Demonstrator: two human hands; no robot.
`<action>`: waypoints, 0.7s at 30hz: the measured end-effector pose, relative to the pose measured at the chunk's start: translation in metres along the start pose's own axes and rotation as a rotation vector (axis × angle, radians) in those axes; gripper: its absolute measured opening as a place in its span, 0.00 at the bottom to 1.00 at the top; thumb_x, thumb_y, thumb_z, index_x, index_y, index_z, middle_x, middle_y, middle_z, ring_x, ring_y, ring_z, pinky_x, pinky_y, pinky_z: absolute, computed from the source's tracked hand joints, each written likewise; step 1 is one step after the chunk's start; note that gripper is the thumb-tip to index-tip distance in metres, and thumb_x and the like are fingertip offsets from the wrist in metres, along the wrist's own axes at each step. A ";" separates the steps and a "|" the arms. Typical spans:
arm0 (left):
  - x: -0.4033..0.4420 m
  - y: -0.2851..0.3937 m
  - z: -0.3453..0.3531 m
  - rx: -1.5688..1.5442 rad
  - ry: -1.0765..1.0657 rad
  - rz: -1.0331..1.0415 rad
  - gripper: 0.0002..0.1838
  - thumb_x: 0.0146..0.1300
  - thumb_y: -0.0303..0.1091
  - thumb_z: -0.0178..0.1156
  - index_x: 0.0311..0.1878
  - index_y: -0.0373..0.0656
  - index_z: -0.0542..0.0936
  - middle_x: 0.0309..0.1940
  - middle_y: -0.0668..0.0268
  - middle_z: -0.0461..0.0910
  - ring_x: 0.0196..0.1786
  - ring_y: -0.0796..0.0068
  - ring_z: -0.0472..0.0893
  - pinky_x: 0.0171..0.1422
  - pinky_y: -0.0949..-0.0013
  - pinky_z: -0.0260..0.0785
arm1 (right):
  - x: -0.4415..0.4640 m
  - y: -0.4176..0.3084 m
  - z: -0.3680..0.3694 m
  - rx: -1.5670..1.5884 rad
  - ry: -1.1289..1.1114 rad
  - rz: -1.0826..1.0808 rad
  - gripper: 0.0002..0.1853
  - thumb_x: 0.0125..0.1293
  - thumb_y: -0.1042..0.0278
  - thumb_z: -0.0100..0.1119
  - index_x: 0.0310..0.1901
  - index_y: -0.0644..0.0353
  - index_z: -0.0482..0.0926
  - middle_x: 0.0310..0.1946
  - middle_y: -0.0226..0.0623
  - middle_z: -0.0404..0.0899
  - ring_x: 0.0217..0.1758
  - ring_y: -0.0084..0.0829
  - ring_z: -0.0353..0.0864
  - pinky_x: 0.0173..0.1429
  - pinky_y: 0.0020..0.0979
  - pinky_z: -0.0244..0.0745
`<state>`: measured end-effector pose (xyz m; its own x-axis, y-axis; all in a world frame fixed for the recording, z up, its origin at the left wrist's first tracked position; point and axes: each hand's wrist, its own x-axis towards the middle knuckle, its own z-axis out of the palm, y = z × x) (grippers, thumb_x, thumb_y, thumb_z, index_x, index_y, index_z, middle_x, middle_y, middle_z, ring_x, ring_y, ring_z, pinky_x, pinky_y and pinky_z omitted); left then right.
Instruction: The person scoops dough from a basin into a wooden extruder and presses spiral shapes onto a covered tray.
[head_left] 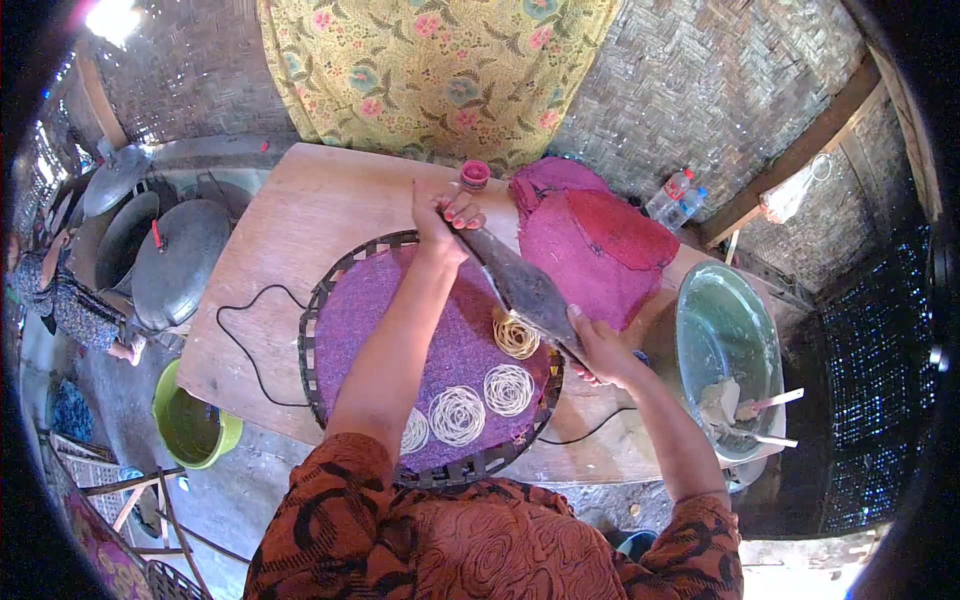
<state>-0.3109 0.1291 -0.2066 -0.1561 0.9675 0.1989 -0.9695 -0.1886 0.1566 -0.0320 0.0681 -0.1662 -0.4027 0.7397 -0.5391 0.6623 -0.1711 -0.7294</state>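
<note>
Over a round woven tray (308, 362) lined with purple cloth (358, 312), both hands grip a long dark tool (522, 287), broad in the middle and narrow at its ends, held slantwise from far left to near right. The left hand (450, 220) is closed around the far end, its arm reaching almost straight across the cloth, the fingers curled over the top. The right hand (602, 350) is closed around the near end, the thumb laid along the upper side and the fingers wrapped below, its forearm angled inward from the right. Just below the tool's middle is a yellowish coil of strands (516, 338); whether the two touch is unclear. Three paler coils (457, 416) lie nearer the body, the leftmost partly hidden by the left arm. The tray rests on the wooden tabletop (250, 245), with a green basin (712, 315) to its right
</note>
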 end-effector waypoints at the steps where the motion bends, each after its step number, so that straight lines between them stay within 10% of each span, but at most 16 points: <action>1: -0.005 0.006 0.003 0.007 0.000 0.002 0.28 0.64 0.66 0.38 0.16 0.56 0.59 0.07 0.80 0.54 0.10 0.83 0.56 0.19 0.77 0.51 | -0.002 -0.005 0.002 0.003 -0.004 -0.005 0.36 0.66 0.31 0.33 0.21 0.61 0.70 0.10 0.29 0.64 0.08 0.21 0.60 0.11 0.26 0.56; 7: -0.049 0.052 0.078 0.208 -0.035 0.060 0.31 0.63 0.69 0.35 0.32 0.49 0.72 0.24 0.66 0.73 0.31 0.70 0.75 0.43 0.63 0.69 | -0.043 -0.049 -0.029 0.316 -0.429 0.051 0.36 0.66 0.30 0.30 0.26 0.58 0.73 0.12 0.28 0.65 0.10 0.20 0.61 0.13 0.24 0.56; 10: -0.112 0.063 0.125 0.949 -0.310 0.053 0.35 0.60 0.63 0.51 0.55 0.39 0.70 0.53 0.55 0.72 0.57 0.60 0.72 0.65 0.59 0.61 | -0.100 -0.087 -0.038 0.185 -0.404 -0.190 0.35 0.66 0.30 0.32 0.30 0.59 0.73 0.14 0.27 0.66 0.14 0.19 0.63 0.17 0.24 0.58; 13: -0.205 0.040 0.169 1.555 -0.222 -0.156 0.33 0.58 0.47 0.62 0.61 0.36 0.66 0.59 0.56 0.70 0.62 0.59 0.69 0.70 0.63 0.55 | -0.134 -0.098 -0.026 -0.065 -0.403 -0.468 0.32 0.68 0.35 0.35 0.33 0.61 0.73 0.16 0.26 0.66 0.19 0.18 0.64 0.23 0.24 0.61; 15: -0.234 0.043 0.085 2.113 -0.603 -0.008 0.33 0.57 0.43 0.63 0.62 0.39 0.66 0.60 0.59 0.69 0.62 0.63 0.68 0.70 0.61 0.53 | -0.128 -0.096 -0.008 -0.016 -0.444 -0.559 0.27 0.71 0.42 0.40 0.37 0.63 0.75 0.21 0.25 0.67 0.27 0.19 0.65 0.31 0.25 0.64; 18: -0.306 0.058 -0.053 2.288 -0.637 -0.046 0.32 0.54 0.41 0.65 0.62 0.42 0.68 0.60 0.60 0.69 0.62 0.64 0.67 0.70 0.60 0.53 | -0.083 -0.092 0.000 -0.234 -0.074 -0.801 0.16 0.68 0.56 0.48 0.44 0.60 0.78 0.34 0.35 0.73 0.40 0.30 0.72 0.45 0.32 0.68; 21: -0.348 0.082 -0.032 1.683 0.079 0.173 0.28 0.56 0.39 0.64 0.59 0.41 0.70 0.55 0.59 0.73 0.58 0.62 0.71 0.66 0.58 0.59 | 0.020 -0.027 0.012 -0.730 0.307 -0.907 0.15 0.61 0.69 0.53 0.49 0.49 0.79 0.53 0.41 0.70 0.56 0.44 0.69 0.57 0.45 0.66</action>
<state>-0.3422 -0.2180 -0.2938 -0.2897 0.9135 0.2856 0.3120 -0.1920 0.9305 -0.0655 0.0796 -0.1616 -0.8056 0.5410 0.2418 0.4571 0.8270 -0.3272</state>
